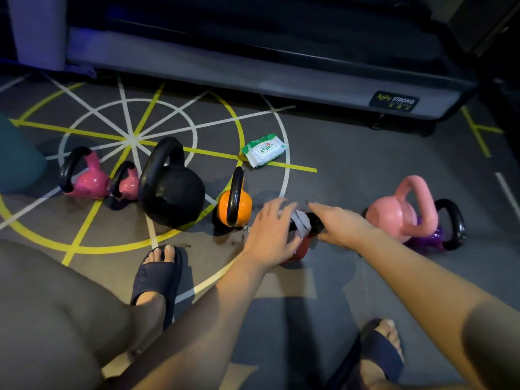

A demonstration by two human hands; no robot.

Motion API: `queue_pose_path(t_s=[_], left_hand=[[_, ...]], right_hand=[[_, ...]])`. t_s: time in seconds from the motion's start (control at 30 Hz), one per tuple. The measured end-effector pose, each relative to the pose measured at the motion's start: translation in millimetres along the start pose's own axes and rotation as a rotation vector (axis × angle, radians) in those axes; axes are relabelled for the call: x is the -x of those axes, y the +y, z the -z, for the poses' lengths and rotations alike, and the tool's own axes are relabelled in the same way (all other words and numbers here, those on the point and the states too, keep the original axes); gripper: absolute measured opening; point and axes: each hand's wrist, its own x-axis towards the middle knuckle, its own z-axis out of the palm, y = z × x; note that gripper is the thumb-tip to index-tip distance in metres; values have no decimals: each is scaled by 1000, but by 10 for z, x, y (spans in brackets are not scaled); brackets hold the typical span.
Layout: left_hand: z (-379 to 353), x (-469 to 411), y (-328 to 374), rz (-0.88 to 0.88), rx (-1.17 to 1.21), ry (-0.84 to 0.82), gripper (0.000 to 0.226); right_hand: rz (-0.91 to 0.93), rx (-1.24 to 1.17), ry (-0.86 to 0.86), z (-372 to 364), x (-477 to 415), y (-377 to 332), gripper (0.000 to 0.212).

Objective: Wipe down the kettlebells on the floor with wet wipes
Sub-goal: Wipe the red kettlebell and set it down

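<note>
Two bare hands meet over a small red kettlebell with a black handle [298, 250] on the grey, line-marked gym floor [351, 164]. The left hand [270, 232] has its fingers spread and fairly straight, the tips at a crumpled white wet wipe [301, 223] draped over the handle. The right hand [342, 223] lies palm-down along the handle from the other side, fingers stretched out and thumb low beside the handle; whether it actually grips cannot be told, as both hands are blurred.

Just left of the left hand stands an orange kettlebell with a black handle [235, 208]. Farther left are a big all-black kettlebell [171, 192] and two magenta kettlebells with black handles [85, 180] [128, 183]. Beyond the right hand sit a pale pink kettlebell [399, 212] and, touching it, a purple kettlebell with a black handle [447, 230]. Ahead of the left hand, well apart, lies a green-and-white wet wipe pack [263, 150].
</note>
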Motion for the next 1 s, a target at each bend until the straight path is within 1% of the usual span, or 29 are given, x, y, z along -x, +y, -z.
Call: queue_pose_path(t_s=[0.1,0.17,0.2,0.3,0.4,0.5,0.57,0.6,0.67,0.7,0.73,0.77,0.83,0.93,1.0], left_hand=[[-170,-125,103,-19,-138,-78,76],[-240,-203,138,35,-219,-208,75],[-255,-228,138,48,-253,-242,69],[-185,-222,48,62,-303,-224,38],[-55,-138,-131,142,-282,-240,34],[-40,-94,-227,130,-186,-246,36],[-76,-94,-251,128,-111,-224,41],[-94,-81,-259,141,-75,-201,48],[-121,-37,-231,141,-12,-142,72],[-138,-25,-183,103,12,-98,79],[-157,-36,-107,51,19,-59,82],[-181,-73,-11,2,0,-37,81],[-247,-198,165,-40,-116,-58,75],[-361,-322,222,-4,-385,-182,63],[-406,-282,178,-7,-508,-188,51]], right_hand=[[-77,-86,65,-135,-61,-41,51],[-105,-142,110,-194,-77,-27,43],[-106,-162,122,-210,-75,-4,44],[-98,-183,127,-228,-78,67,50],[-89,-175,112,-176,-114,64,45],[-90,-135,82,-155,-138,38,39],[-91,-142,103,-175,-133,30,37],[-98,-151,121,-203,-122,28,38],[-93,-153,162,-278,-88,21,47],[-82,-145,179,-317,-71,17,53],[-75,-146,198,-346,-49,11,59],[-68,-160,219,-380,-35,9,62],[-41,-160,255,-443,-20,12,66],[1,-116,332,-547,-26,35,66],[-22,-110,343,-572,-28,41,61]])
